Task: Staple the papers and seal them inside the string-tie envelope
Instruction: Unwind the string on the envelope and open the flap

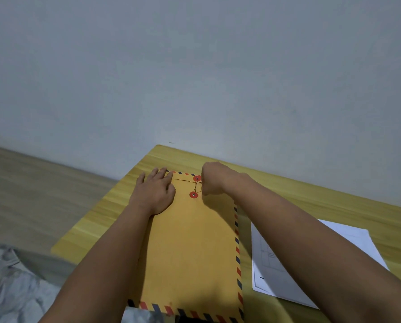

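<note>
On yellow table [288,190]: envelope [190,248] lengthwise, near edge overhanging. Left hand [154,192] spread flat at far-left corner. Right hand [212,179] curled, pinching string [186,181] beside red discs [196,178]. Papers [271,271] right, apart.
</note>
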The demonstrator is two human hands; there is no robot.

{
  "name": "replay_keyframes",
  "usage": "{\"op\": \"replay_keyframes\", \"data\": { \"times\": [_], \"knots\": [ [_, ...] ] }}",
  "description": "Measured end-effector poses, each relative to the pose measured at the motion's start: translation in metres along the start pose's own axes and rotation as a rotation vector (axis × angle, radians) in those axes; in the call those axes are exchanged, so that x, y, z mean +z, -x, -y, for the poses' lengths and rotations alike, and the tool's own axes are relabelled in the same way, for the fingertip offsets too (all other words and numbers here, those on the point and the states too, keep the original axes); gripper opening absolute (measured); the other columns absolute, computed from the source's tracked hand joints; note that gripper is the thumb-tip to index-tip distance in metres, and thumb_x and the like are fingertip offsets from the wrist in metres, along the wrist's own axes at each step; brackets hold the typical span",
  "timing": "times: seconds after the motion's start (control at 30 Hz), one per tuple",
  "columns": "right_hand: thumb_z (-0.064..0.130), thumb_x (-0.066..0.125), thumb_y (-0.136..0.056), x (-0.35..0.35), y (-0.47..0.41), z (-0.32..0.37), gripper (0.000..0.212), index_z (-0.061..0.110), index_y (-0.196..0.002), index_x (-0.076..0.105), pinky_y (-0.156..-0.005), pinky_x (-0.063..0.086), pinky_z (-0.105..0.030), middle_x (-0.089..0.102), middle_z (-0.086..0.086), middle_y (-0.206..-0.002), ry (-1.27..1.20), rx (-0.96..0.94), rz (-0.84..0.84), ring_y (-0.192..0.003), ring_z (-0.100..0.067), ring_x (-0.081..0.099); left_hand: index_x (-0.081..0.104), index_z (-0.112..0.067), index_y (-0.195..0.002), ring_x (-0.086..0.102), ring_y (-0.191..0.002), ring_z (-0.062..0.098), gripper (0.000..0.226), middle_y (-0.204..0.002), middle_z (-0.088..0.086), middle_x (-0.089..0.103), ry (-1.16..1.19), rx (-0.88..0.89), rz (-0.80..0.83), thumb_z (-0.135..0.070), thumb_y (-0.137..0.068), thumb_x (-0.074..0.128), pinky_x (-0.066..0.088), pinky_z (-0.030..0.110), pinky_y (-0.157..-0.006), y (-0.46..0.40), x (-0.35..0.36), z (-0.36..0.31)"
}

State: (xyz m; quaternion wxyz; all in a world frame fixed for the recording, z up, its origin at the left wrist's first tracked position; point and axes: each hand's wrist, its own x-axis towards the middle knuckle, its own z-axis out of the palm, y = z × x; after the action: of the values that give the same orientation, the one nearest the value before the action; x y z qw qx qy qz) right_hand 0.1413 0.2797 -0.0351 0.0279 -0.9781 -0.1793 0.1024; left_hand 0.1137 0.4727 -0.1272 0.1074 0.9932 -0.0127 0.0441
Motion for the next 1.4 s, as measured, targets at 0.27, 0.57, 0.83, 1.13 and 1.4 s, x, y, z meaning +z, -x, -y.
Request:
{"op": "replay_keyframes", "data": {
  "times": [0.27,0.57,0.83,1.13,1.4],
  "knots": [
    [0.020,0.069,-0.093,0.002,0.015,-0.007,0.016,0.011,-0.080,0.067,-0.070,0.051,-0.035,0.068,-0.004,-0.091,0.064,-0.012,0.186,-0.081,-0.022,0.063,0.022,-0.027,-0.160,0.008,-0.156,0.018,0.059,-0.169,-0.002,0.015,-0.002,0.003,0.004,-0.043,-0.103,0.023,0.004,0.050,-0.126,0.000,0.000,0.001],
    [0.013,0.070,-0.090,-0.040,-0.029,-0.008,0.021,0.010,-0.074,0.057,-0.057,0.040,-0.030,0.054,-0.004,-0.075,-0.058,0.187,0.011,-0.066,-0.020,0.051,0.022,-0.026,-0.160,0.007,-0.157,0.018,0.059,-0.169,-0.001,0.014,0.003,0.011,-0.004,-0.042,-0.103,0.022,0.004,0.050,-0.126,0.000,-0.001,0.001],
    [0.004,0.061,-0.091,-0.047,-0.045,-0.015,0.018,0.012,-0.078,0.051,-0.059,0.042,-0.032,0.054,-0.003,-0.082,0.196,0.259,-0.045,-0.067,-0.018,0.049,0.026,-0.025,-0.159,0.009,-0.156,0.019,0.059,-0.169,-0.001,0.018,0.006,0.019,-0.021,-0.041,-0.102,0.024,0.006,0.052,-0.125,-0.002,0.002,0.002],
    [0.015,0.057,-0.102,-0.048,-0.050,0.000,0.007,0.009,-0.104,0.061,-0.056,0.038,-0.027,0.082,-0.008,-0.103,-1.056,0.091,0.097,-0.065,-0.016,0.057,0.025,-0.026,-0.159,0.010,-0.156,0.020,0.059,-0.168,0.000,0.019,-0.014,0.024,-0.024,-0.042,-0.102,0.023,0.007,0.053,-0.125,-0.002,0.002,0.001],
    [0.028,0.084,-0.085,-0.015,-0.077,-0.001,0.029,0.013,-0.090,0.059,-0.069,0.052,-0.035,0.064,-0.005,-0.089,-0.358,-0.005,-0.009,-0.078,-0.023,0.059,0.028,-0.026,-0.158,0.010,-0.156,0.019,0.058,-0.168,-0.001,0.021,-0.002,0.023,-0.030,-0.042,-0.102,0.024,0.007,0.052,-0.124,-0.002,0.002,0.002]
  ]
}}
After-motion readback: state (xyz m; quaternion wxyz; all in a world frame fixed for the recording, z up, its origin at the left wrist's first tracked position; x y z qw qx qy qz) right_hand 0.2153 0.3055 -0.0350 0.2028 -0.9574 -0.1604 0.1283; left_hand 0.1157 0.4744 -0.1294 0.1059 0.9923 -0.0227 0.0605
